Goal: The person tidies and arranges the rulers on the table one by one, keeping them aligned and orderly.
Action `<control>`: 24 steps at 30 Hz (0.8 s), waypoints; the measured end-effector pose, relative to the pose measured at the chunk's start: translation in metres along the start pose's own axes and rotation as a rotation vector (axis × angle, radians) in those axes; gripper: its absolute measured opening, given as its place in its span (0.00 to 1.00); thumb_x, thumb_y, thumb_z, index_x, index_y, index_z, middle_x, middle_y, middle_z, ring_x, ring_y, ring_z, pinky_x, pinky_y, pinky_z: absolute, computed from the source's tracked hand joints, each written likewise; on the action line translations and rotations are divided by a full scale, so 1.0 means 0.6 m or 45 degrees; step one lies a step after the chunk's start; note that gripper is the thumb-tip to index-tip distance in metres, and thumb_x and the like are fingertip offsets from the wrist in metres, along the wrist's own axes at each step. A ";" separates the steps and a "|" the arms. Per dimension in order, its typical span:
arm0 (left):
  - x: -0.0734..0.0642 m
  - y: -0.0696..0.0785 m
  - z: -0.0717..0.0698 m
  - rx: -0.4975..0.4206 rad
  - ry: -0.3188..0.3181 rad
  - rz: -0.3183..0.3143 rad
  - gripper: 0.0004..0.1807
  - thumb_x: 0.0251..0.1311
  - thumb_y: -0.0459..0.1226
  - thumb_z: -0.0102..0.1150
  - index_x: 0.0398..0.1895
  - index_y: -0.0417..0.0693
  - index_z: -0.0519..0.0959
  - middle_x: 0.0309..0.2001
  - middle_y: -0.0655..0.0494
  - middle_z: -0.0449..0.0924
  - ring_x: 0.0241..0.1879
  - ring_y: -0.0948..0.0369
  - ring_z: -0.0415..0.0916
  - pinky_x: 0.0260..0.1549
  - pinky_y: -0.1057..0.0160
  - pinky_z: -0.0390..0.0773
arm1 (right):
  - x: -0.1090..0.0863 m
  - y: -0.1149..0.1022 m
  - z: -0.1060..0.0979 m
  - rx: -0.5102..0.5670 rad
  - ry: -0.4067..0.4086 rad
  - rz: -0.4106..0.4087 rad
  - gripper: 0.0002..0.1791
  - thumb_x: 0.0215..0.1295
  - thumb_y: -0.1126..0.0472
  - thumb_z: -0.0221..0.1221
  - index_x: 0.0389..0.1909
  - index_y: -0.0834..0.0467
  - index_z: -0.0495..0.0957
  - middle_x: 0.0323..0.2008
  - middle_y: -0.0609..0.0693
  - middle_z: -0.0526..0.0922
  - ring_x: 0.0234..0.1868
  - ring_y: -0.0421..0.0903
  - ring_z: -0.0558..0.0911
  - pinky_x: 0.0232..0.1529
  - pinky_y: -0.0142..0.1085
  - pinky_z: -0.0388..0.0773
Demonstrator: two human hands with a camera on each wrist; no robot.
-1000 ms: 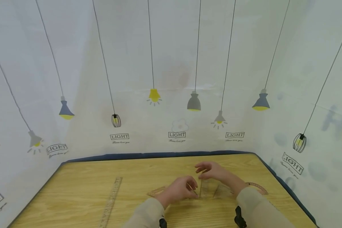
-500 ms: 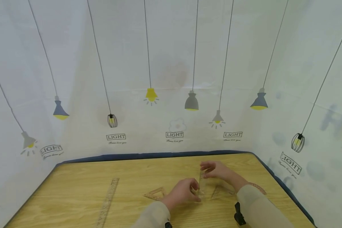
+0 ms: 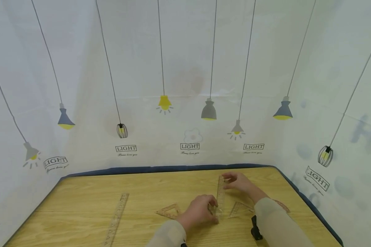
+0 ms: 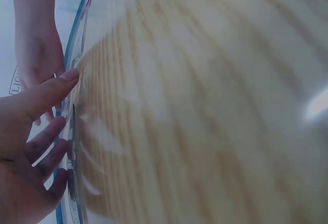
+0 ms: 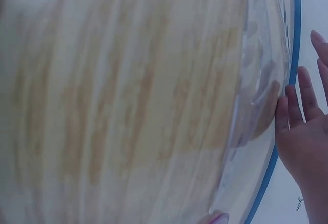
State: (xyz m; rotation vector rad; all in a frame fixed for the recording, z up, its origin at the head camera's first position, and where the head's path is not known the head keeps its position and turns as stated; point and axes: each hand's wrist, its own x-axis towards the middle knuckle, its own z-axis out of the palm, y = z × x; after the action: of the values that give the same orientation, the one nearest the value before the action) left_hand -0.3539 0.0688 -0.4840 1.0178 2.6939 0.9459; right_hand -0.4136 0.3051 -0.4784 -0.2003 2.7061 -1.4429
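A clear plastic ruler [image 3: 221, 197] stands lengthwise between my hands, overlapping the wooden table in the head view. My left hand [image 3: 198, 210] holds its lower end, thumb below and bent fingers above. My right hand [image 3: 240, 183] holds the upper end by the fingertips. In the left wrist view, the fingers [image 4: 48, 152] lie along a clear plastic edge, thumb [image 4: 56, 90] apart from them. Close up in the right wrist view, extended fingers [image 5: 294, 103] meet the clear strip [image 5: 256, 70], with a thumb tip [image 5: 220, 219] at its lower end.
A longer clear ruler [image 3: 115, 219] lies on the table [image 3: 80, 206] at left. One set square [image 3: 168, 211] is beside my left hand, another [image 3: 241, 207] below my right forearm. A reddish protractor [image 3: 282, 206] shows past the right sleeve. A printed curtain [image 3: 142, 85] surrounds the table.
The ruler has turned from a thin edge-on line to showing its broad face. My left hand has moved right and slightly nearer; my right hand has shifted right along with the ruler's upper end.
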 end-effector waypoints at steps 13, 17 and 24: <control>-0.001 0.001 0.006 0.010 0.015 -0.032 0.22 0.40 0.43 0.82 0.38 0.57 0.79 0.34 0.65 0.78 0.37 0.64 0.74 0.42 0.58 0.74 | -0.002 0.008 0.009 -0.121 0.048 0.111 0.32 0.54 0.60 0.71 0.62 0.57 0.75 0.67 0.67 0.64 0.67 0.67 0.60 0.63 0.62 0.57; 0.002 0.000 0.007 0.006 0.026 -0.032 0.22 0.39 0.42 0.82 0.37 0.57 0.79 0.33 0.66 0.78 0.37 0.65 0.74 0.41 0.60 0.74 | -0.003 0.006 0.013 -0.146 0.064 0.125 0.30 0.55 0.61 0.70 0.61 0.57 0.75 0.67 0.67 0.64 0.67 0.68 0.60 0.63 0.62 0.57; 0.006 -0.003 0.003 0.001 0.019 -0.040 0.23 0.38 0.42 0.82 0.38 0.56 0.79 0.34 0.65 0.79 0.36 0.65 0.74 0.41 0.61 0.74 | 0.001 0.001 0.014 -0.110 0.058 0.135 0.30 0.55 0.62 0.69 0.61 0.56 0.75 0.67 0.67 0.64 0.68 0.67 0.59 0.64 0.62 0.55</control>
State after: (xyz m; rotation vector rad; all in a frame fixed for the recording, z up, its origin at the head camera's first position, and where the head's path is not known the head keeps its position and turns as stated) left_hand -0.3573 0.0709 -0.4860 0.9694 2.7139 0.9511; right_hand -0.4131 0.2983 -0.4835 -0.0281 2.7715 -1.3196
